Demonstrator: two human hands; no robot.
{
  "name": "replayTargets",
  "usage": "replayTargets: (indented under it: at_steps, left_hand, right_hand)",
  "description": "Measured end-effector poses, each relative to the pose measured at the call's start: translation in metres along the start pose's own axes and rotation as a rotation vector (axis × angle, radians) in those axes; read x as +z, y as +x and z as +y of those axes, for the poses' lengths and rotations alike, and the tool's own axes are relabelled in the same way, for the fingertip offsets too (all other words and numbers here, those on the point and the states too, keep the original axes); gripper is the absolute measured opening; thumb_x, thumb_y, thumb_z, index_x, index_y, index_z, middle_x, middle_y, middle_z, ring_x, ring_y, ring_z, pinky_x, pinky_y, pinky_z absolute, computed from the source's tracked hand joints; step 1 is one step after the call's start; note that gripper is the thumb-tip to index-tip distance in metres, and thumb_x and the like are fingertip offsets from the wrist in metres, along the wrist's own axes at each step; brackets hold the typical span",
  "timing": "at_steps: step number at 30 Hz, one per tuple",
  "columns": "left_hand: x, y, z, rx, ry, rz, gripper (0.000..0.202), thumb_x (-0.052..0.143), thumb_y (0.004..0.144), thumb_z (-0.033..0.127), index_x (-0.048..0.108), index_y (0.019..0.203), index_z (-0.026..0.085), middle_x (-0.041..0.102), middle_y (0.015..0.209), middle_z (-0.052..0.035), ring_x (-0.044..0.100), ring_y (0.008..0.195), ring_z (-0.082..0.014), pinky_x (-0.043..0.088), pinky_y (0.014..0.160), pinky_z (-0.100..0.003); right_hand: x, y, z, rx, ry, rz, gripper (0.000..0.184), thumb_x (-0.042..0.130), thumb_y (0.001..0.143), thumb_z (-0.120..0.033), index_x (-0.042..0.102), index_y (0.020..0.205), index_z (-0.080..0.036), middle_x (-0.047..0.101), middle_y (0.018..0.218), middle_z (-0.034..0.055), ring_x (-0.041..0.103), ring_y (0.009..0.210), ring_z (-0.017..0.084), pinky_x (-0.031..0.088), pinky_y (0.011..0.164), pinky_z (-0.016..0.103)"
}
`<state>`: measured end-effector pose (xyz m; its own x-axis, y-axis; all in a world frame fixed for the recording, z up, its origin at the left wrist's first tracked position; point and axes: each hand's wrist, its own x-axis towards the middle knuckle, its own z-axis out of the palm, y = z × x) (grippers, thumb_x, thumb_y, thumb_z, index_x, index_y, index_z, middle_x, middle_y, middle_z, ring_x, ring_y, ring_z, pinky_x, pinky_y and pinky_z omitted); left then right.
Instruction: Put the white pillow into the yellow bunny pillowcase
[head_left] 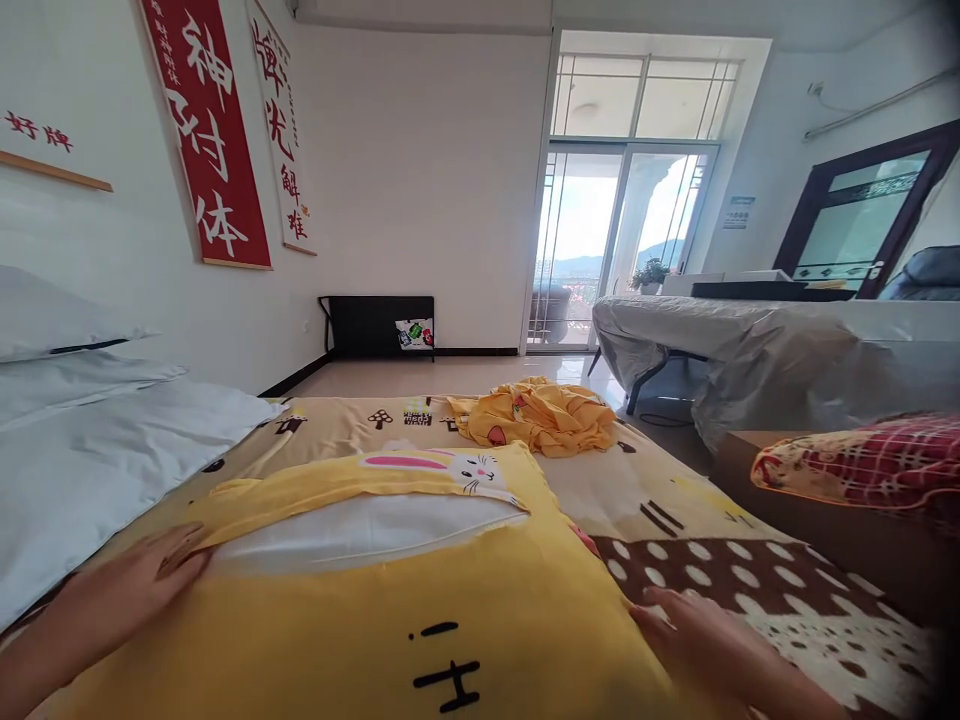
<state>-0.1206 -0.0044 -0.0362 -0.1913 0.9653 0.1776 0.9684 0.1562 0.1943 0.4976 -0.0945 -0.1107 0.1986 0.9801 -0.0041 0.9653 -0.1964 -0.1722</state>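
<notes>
A pillow in a yellow pillowcase (420, 620) with a rabbit print lies on the bed in front of me; its open end shows the white pillow (360, 530) inside. My left hand (131, 585) lies flat at the pillowcase's left edge, fingers stretched toward the opening. My right hand (690, 630) rests flat on the pillowcase's right edge, fingers extended. Neither hand holds anything.
A crumpled yellow cloth (536, 415) lies farther up the patterned bedsheet (675, 520). White pillows (82, 400) are stacked at the left by the wall. A red plaid cushion (862, 465) sits at the right, a plastic-covered table (750, 340) beyond it.
</notes>
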Motion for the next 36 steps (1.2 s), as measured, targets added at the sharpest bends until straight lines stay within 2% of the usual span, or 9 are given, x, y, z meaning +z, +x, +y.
replayTargets:
  at_steps: [2,6,9,11,16,19,28,33,36]
  left_hand:
    - [-0.043,-0.006,0.059,0.123,-0.004,-0.06,0.054,0.038,0.083,0.051,0.052,0.128,0.026,0.054,0.136,0.001,0.052,0.121,-0.0222,0.036,0.099,-0.034]
    - [-0.111,-0.007,0.226,0.351,0.104,0.105,0.049,0.038,0.085,0.052,0.06,0.115,0.02,0.065,0.119,-0.0092,0.059,0.107,-0.0315,0.041,0.09,-0.044]
    - [-0.108,0.014,0.328,0.667,0.034,0.175,0.038,0.036,0.088,0.035,0.064,0.102,0.013,0.07,0.098,-0.0162,0.064,0.095,-0.0313,0.045,0.083,-0.044]
    - [-0.071,0.03,0.365,0.816,0.0,0.129,0.034,0.038,0.088,0.026,0.064,0.105,0.012,0.069,0.102,-0.0166,0.064,0.099,-0.028,0.043,0.091,-0.042]
    - [0.07,0.036,0.37,0.96,-0.039,-0.113,0.038,0.043,0.089,0.028,0.058,0.122,0.015,0.061,0.127,-0.0146,0.055,0.12,-0.0231,0.042,0.098,-0.038]
    - [0.108,0.029,0.363,0.974,-0.07,-0.177,0.045,0.035,0.093,0.034,0.053,0.128,0.013,0.052,0.136,-0.018,0.047,0.128,-0.0268,0.038,0.102,-0.047]
    - [0.087,0.02,0.373,1.088,-0.092,-0.254,0.044,0.029,0.094,0.038,0.056,0.122,0.018,0.054,0.134,-0.0158,0.044,0.129,-0.0306,0.034,0.102,-0.054]
    - [0.07,0.019,0.364,1.062,-0.181,-0.228,0.035,0.034,0.093,0.034,0.061,0.108,0.018,0.064,0.117,-0.0136,0.058,0.111,-0.0279,0.042,0.094,-0.047]
    - [0.06,0.025,0.358,0.88,-0.327,-0.168,0.037,0.027,0.096,0.032,0.062,0.097,0.018,0.071,0.092,-0.0102,0.066,0.087,-0.0226,0.047,0.075,-0.034]
  right_hand:
    - [-0.04,0.018,-0.015,0.01,-0.083,-0.007,0.035,0.049,0.081,-0.045,0.069,0.099,-0.024,0.072,0.091,0.0125,0.066,0.088,0.034,0.047,0.068,0.042]
    - [-0.124,0.069,-0.078,-0.103,-0.087,0.285,0.044,0.042,0.087,-0.05,0.063,0.113,-0.022,0.071,0.086,0.0121,0.066,0.082,0.03,0.045,0.071,0.039]
    - [-0.151,0.114,-0.129,-0.215,0.06,0.433,0.038,0.04,0.09,-0.043,0.061,0.114,-0.023,0.069,0.103,0.0092,0.062,0.097,0.028,0.042,0.084,0.039]
    - [-0.135,0.141,-0.151,-0.153,0.265,0.443,0.041,0.038,0.092,-0.042,0.056,0.122,-0.02,0.064,0.118,0.0129,0.056,0.112,0.03,0.036,0.096,0.045]
    - [-0.018,0.184,-0.148,-0.169,0.378,0.196,0.038,0.042,0.092,-0.038,0.058,0.121,-0.019,0.062,0.126,0.0105,0.054,0.118,0.025,0.036,0.101,0.042]
    - [0.031,0.2,-0.122,-0.185,0.476,0.062,0.042,0.034,0.094,-0.042,0.061,0.119,-0.022,0.06,0.129,0.0067,0.052,0.122,0.021,0.035,0.105,0.041]
    - [0.039,0.221,-0.082,-0.099,0.588,0.022,0.052,0.037,0.091,-0.05,0.063,0.117,-0.014,0.063,0.124,0.0108,0.057,0.116,0.022,0.039,0.102,0.036]
    - [-0.009,0.187,-0.099,-0.016,0.464,0.198,0.045,0.044,0.089,-0.042,0.06,0.12,-0.013,0.064,0.119,0.0168,0.056,0.116,0.03,0.035,0.101,0.046]
    - [-0.045,0.14,-0.123,-0.2,0.456,0.238,0.048,0.04,0.091,-0.047,0.056,0.126,-0.02,0.063,0.123,0.0118,0.057,0.114,0.027,0.039,0.098,0.041]
